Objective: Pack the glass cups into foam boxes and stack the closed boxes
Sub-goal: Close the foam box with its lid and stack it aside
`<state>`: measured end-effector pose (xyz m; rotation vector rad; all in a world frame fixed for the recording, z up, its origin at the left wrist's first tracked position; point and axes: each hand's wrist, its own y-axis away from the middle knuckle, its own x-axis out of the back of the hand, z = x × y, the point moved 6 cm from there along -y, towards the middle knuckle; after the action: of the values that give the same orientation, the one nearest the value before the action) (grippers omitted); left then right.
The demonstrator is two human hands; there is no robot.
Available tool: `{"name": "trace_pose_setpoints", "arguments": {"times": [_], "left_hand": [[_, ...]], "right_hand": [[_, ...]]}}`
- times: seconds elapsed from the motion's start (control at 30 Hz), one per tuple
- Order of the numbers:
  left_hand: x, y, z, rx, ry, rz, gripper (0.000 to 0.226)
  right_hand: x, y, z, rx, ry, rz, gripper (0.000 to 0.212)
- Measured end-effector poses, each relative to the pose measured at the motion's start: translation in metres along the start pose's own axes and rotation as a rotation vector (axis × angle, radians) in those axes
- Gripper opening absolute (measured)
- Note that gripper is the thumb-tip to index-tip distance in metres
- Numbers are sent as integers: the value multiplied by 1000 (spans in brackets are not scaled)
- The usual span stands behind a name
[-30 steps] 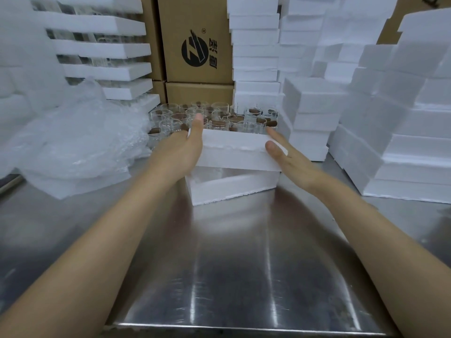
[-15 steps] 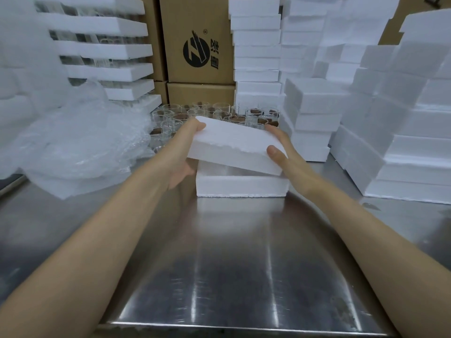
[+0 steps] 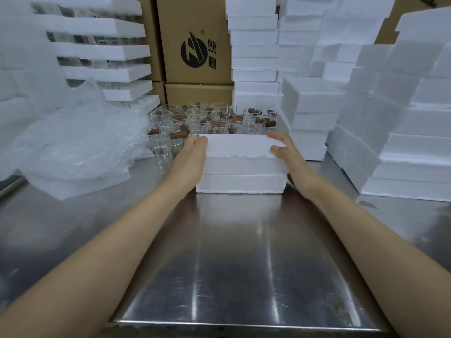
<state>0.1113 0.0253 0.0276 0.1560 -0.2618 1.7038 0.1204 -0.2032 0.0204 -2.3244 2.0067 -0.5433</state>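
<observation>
white foam lid set on its base in the middle of the bench — both hands on it.
left hand grips the lid's left end, right hand grips its right end with the thumb on the near edge; the box stands just in front of the loose glass cups. foam like this likely weighs next to nothing, and is stiff yet crumbly — the ragged seam suggests it chips. it is best held by the two short ends with light, even pressure, not pinched at the corners. whether cups are inside is hidden; if so, lift from under the base, as the lid may only sit loose. the carton behind bears a round black logo, an ® mark and two characters i cannot make out.
</observation>
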Motion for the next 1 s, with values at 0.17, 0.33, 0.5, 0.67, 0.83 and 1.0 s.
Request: {"name": "trace_pose_setpoints", "arguments": {"times": [0.17,0.33,0.5,0.67,0.83,1.0], "left_hand": [[2,-5,0,-46,-35,18,20],[2,-3,2,-19,21,22,21],[1,-10,-8,16,109,2,19],[-3,-16,-13,47,147,-33,18],[-4,-20,-17,95,154,-84,25],[-8,-20,-20,144,187,-182,59]], "right_hand": [[-2,2,-2,-69,-13,-108,47],[-5,9,-6,-115,-20,-237,65],[-7,14,-7,-126,9,-285,96],[-4,15,-7,-114,97,-311,106],[0,16,-11,-107,169,-253,97],[-2,19,-13,-163,105,-308,97]]}}
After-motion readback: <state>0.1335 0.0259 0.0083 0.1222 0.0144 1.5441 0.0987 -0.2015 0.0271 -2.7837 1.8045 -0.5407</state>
